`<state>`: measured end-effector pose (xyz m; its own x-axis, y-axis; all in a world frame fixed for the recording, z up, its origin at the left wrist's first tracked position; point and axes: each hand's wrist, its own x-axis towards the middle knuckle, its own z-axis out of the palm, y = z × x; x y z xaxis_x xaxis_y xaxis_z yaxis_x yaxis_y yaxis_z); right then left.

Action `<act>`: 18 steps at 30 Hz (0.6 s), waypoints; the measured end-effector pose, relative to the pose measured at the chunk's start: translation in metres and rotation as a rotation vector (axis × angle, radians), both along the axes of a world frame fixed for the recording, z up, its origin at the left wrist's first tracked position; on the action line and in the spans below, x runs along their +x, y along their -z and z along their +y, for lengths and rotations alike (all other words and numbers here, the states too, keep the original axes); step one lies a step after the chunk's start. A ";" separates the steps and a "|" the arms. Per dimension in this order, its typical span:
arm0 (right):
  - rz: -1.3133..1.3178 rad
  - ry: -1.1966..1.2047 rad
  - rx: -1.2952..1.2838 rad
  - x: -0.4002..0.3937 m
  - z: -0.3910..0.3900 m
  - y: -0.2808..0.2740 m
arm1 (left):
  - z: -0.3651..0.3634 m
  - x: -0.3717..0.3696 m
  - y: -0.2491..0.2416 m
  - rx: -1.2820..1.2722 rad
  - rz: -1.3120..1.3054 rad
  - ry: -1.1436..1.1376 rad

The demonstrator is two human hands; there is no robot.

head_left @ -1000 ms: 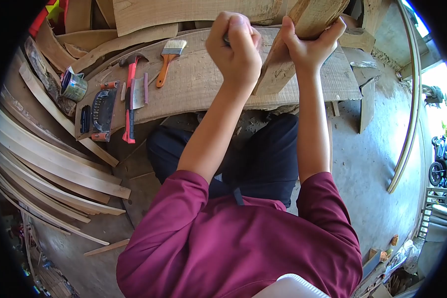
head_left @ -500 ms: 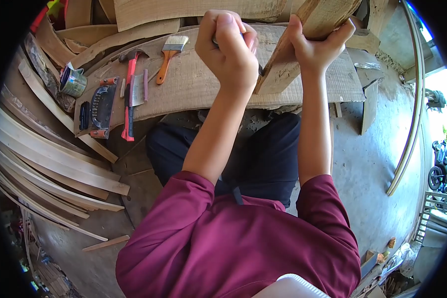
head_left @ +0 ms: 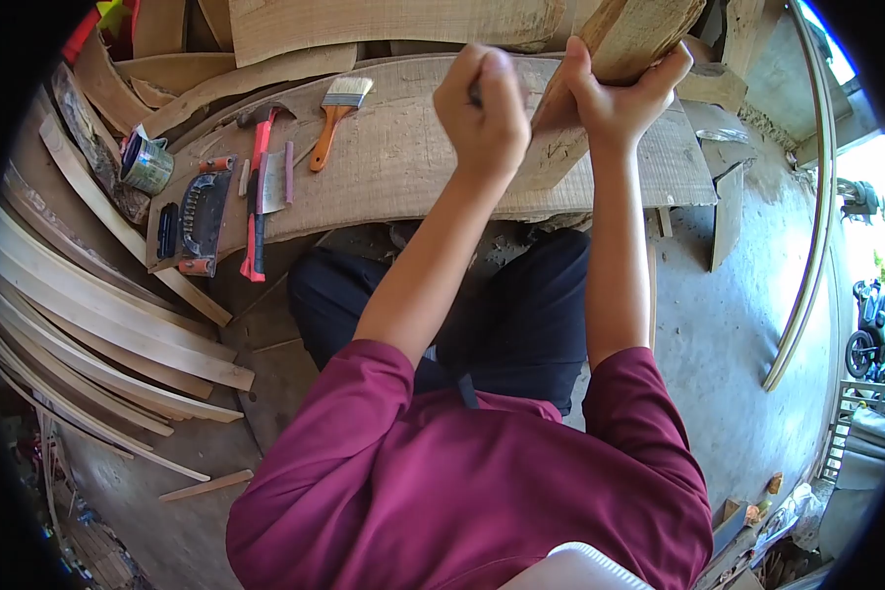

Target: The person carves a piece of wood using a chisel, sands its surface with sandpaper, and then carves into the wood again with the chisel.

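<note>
My left hand (head_left: 482,113) is closed in a fist, slightly blurred, around a dark-handled tool (head_left: 475,93). Only a dark bit of it shows inside the fist; the rest is hidden. The fist is beside the left edge of a thick wooden block (head_left: 551,157), which stands tilted on a broad wooden plank (head_left: 393,147). My right hand (head_left: 621,103) grips the block's near side, thumb and fingers spread around it. Left of my hands on the plank lie a paintbrush (head_left: 332,123), a hammer (head_left: 256,187) with a red and black handle, and a metal scraper-like blade (head_left: 277,177).
A hand plane-like tool (head_left: 204,211) with orange ends lies at the plank's left end, near a paint-stained can (head_left: 147,162). Curved wooden strips (head_left: 118,324) are stacked at left. Boards (head_left: 383,25) lean behind. Long strips (head_left: 818,197) rise at right over the concrete floor (head_left: 718,344).
My left fist has moved right and a little down, closer to the block. A dark tip that showed below the fist is now out of sight. My right hand keeps its grip on the block.
</note>
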<state>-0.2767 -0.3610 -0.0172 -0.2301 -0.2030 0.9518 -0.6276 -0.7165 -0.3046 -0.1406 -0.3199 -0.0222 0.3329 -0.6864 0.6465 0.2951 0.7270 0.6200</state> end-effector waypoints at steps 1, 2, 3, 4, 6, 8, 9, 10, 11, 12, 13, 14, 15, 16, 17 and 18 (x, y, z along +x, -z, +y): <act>-0.002 -0.028 0.014 0.000 -0.002 0.000 | 0.000 0.002 0.005 0.013 0.053 -0.007; -0.006 -0.027 0.014 0.000 -0.003 0.000 | 0.005 0.008 -0.002 0.037 0.085 -0.004; -0.001 -0.014 0.004 0.000 -0.003 0.001 | 0.012 0.014 -0.010 0.066 0.115 0.000; 0.005 0.000 -0.006 -0.001 -0.003 0.002 | 0.017 0.020 -0.018 0.062 0.136 0.008; 0.011 0.009 -0.022 0.000 -0.005 0.002 | 0.024 0.031 -0.026 0.046 0.204 0.044; 0.022 0.019 -0.050 -0.001 -0.006 0.000 | 0.020 0.041 -0.019 0.054 0.275 0.072; 0.028 0.007 -0.053 -0.002 -0.007 0.001 | 0.017 0.047 -0.015 0.071 0.324 0.077; 0.034 -0.005 -0.055 -0.003 -0.007 0.002 | 0.014 0.056 -0.011 0.093 0.419 0.119; 0.034 -0.003 -0.055 -0.002 -0.006 0.001 | 0.011 0.065 -0.007 0.116 0.513 0.162; 0.028 0.004 -0.028 -0.002 -0.004 0.002 | 0.009 0.074 -0.002 0.162 0.543 0.129; 0.021 0.010 -0.002 -0.002 -0.003 0.001 | 0.005 0.085 0.007 0.169 0.604 0.136; 0.021 0.012 -0.003 -0.002 -0.003 0.001 | 0.002 0.096 0.016 0.166 0.651 0.138; 0.027 0.013 -0.012 -0.002 -0.003 0.001 | 0.001 0.106 0.021 0.163 0.697 0.140; 0.033 0.014 -0.020 -0.002 -0.003 0.001 | 0.000 0.113 0.026 0.194 0.775 0.108; 0.033 0.014 -0.020 -0.002 -0.003 0.001 | 0.002 0.119 0.030 0.194 0.805 0.106; 0.026 0.013 -0.010 -0.002 -0.003 0.001 | 0.003 0.123 0.034 0.142 0.810 0.115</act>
